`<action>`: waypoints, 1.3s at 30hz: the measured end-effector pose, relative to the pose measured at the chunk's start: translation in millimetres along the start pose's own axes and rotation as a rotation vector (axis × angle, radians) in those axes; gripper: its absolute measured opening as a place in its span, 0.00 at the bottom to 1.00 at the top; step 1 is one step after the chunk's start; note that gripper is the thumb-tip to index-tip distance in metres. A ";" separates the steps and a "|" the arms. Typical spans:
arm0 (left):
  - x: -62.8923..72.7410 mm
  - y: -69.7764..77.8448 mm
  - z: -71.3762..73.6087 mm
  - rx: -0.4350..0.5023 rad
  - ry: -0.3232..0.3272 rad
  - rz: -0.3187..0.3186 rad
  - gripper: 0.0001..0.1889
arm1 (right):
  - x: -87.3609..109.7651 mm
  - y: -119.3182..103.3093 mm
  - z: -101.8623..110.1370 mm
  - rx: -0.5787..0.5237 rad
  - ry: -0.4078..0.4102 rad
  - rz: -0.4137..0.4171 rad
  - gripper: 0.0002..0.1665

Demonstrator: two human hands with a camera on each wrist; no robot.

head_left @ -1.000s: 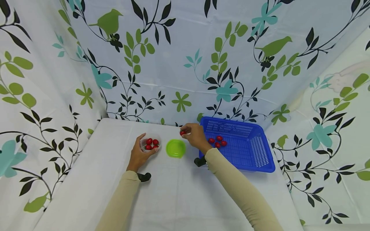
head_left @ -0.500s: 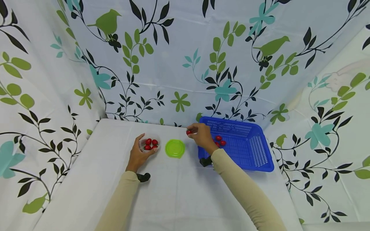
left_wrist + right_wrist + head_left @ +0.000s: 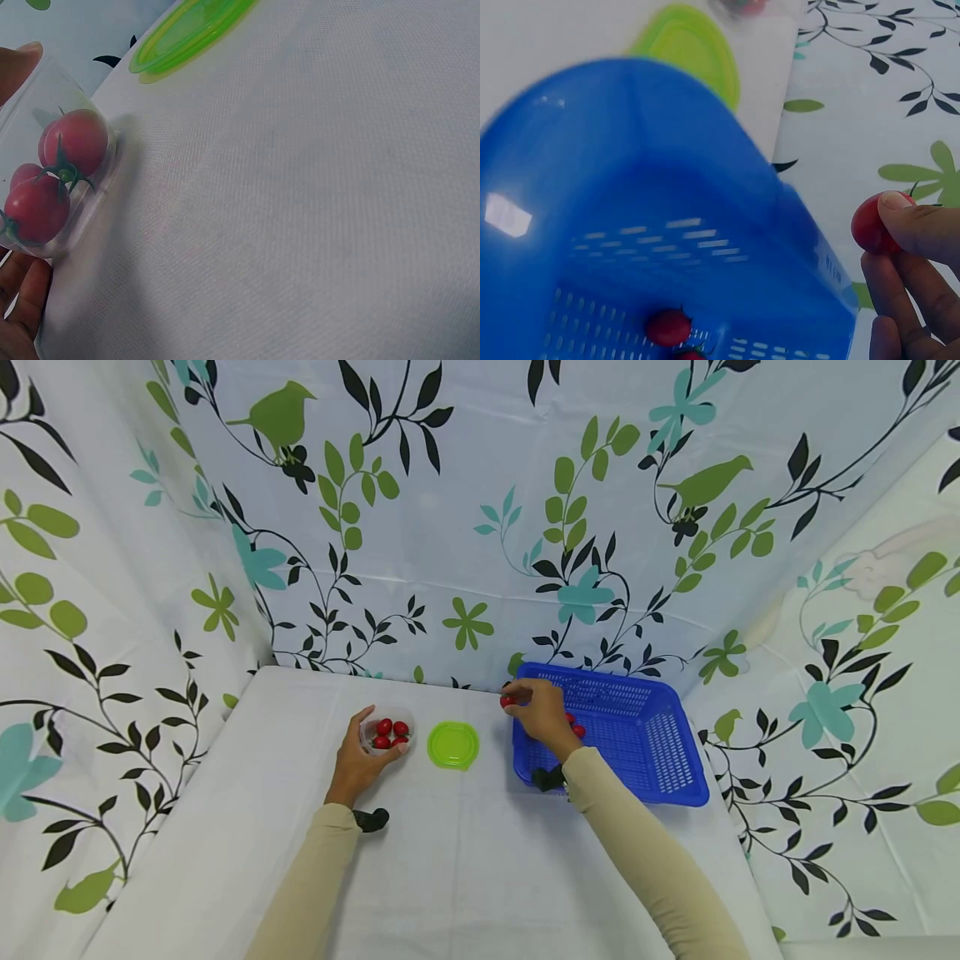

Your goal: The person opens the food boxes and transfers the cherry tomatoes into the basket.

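Observation:
My left hand (image 3: 356, 764) holds a small clear plastic cup (image 3: 64, 90) on the table, thumb and fingers curled about its sides. Inside the cup lie several cherry tomatoes (image 3: 79, 142), some with green stems. Between thumb and fingertips, my right hand (image 3: 543, 714) pinches one cherry tomato (image 3: 874, 223) over the left rim of the blue basket (image 3: 660, 727). A few more tomatoes (image 3: 669, 327) rest on the basket floor, partly hidden by the right hand in the head view. Just right of the cup lies a bright green lid (image 3: 453, 745).
A white cloth covers the table (image 3: 420, 860). Behind and to both sides hangs a curtain (image 3: 450, 527) printed with leaves and birds. The basket stands at the table's back right, close to the curtain.
My right hand has moved right with the pinched tomato, from beside the lid to the basket's left rim. My left hand and the cup have stayed in place.

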State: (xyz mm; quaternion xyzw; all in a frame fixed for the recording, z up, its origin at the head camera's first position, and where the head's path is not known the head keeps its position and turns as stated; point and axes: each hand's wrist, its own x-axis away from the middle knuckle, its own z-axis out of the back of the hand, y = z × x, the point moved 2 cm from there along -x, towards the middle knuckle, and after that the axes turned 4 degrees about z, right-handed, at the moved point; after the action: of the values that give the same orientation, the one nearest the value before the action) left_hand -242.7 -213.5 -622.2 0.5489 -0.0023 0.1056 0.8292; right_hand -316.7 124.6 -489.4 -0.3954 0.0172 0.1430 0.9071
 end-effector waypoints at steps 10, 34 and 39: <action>-0.4 -0.5 0.4 0.017 -0.006 -0.001 0.56 | 6.1 10.9 13.6 0.014 0.022 -0.051 0.16; -0.1 1.6 0.8 -0.003 -0.005 -0.004 0.55 | 16.2 56.2 49.8 0.057 0.039 -0.157 0.18; -0.4 1.1 0.8 -0.003 -0.005 -0.006 0.55 | 17.3 66.9 56.6 0.052 0.059 -0.198 0.17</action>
State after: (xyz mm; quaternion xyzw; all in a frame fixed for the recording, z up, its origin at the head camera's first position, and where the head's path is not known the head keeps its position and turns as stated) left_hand -243.2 -213.9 -621.0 0.5478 -0.0030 0.1018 0.8304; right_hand -323.0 213.0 -500.7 -0.3757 0.0082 0.0403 0.9258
